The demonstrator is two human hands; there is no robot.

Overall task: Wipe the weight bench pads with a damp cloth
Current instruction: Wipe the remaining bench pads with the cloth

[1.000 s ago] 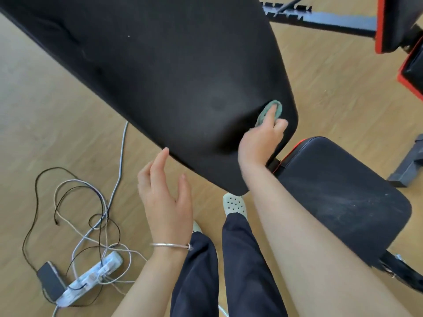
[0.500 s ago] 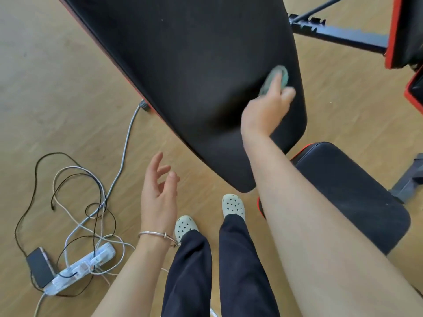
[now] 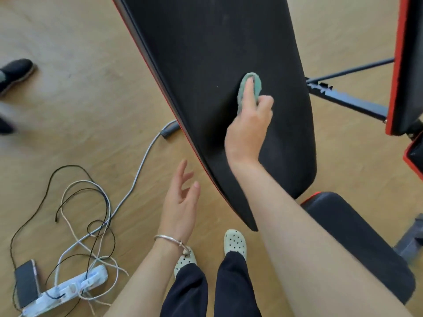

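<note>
A long black back pad [image 3: 206, 53] with a red edge slopes up from the lower middle to the top of the view. My right hand [image 3: 248, 126] presses a small green cloth [image 3: 249, 88] flat against the pad's middle, fingers stretched over it. Below and to the right lies the black seat pad [image 3: 357, 239], partly hidden by my right forearm. My left hand [image 3: 180, 202] hovers beside the back pad's lower left edge, fingers apart, holding nothing, with a silver bangle on the wrist.
A white power strip [image 3: 68, 287], a dark phone [image 3: 26, 282] and tangled cables [image 3: 91, 213] lie on the wooden floor at the lower left. Another person's dark shoe [image 3: 16, 70] is at the left edge. A second red-edged pad [image 3: 407, 65] and a blue frame bar [image 3: 348, 101] stand at the right.
My right hand has slid the cloth up the back pad, away from its lower end. My left hand has dropped a little from the pad's edge. A shoe has come into view at the left.
</note>
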